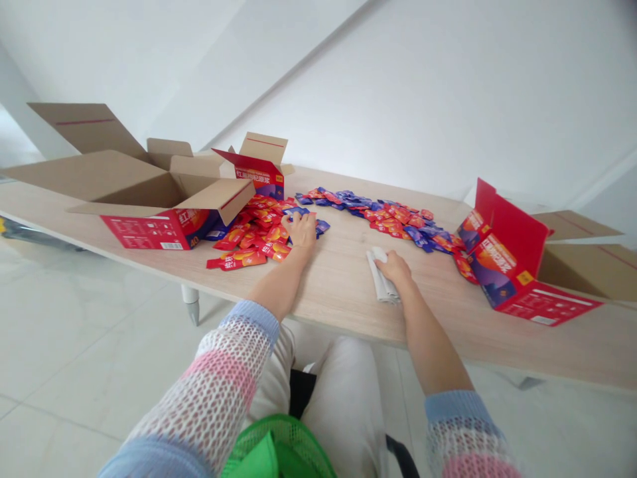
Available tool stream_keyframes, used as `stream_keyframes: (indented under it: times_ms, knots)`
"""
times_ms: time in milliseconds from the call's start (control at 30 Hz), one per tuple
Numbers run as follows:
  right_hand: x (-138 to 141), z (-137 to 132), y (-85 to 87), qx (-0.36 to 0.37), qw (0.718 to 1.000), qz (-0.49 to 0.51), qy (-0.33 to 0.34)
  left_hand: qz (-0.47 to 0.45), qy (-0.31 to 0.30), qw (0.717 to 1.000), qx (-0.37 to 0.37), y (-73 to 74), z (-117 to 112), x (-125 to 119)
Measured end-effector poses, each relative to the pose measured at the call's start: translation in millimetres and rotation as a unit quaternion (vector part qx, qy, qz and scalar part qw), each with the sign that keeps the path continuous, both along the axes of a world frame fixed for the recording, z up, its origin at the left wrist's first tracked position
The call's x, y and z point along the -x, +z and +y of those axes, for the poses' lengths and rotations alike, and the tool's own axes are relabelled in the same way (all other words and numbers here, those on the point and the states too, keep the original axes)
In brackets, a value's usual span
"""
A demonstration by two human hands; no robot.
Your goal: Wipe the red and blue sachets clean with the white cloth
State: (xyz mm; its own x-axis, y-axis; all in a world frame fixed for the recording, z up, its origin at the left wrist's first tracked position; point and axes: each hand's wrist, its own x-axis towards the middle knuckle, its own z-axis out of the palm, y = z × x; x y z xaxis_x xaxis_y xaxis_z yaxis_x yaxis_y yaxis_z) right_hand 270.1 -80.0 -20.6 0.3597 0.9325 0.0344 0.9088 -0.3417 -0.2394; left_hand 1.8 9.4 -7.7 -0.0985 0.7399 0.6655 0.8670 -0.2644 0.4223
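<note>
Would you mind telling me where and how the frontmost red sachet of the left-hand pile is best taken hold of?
Probably by its left end, pinched lightly, coming from the near side of the table: the red sachet lies flat, that end juts out from the pile, and bare wood lies along its near edge.

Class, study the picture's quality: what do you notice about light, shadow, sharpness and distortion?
Head view: light soft and diffuse, no hard-edged shadow beside the right hand; near edge of the table bows, suggesting a wide-angle lens; top right corner darkened; far left edge washed out; fine print on the big left box too soft to read.
</note>
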Motion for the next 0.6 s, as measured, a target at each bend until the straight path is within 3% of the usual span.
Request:
stream_keyframes:
  times_ms: [133,333,500,600]
  knots:
    - [1,0,0.2,0.003,1.000,0.007,-0.002,0.030,0.014,0.995,0.096,-1.1,-4,-2]
    - [1,1,2.5,0.007,1.000,0.014,-0.005,0.016,0.026,0.991,0.130,-2.3,-10,-4]
    - [2,0,3.5,-0.012,0.999,0.038,-0.018,0.001,0.066,0.993,0.095,-1.9,-14,-5]
    - [4,0,4.4,-0.046,0.997,0.055,-0.027,0.012,0.040,0.998,0.045,-1.3,-16,-6]
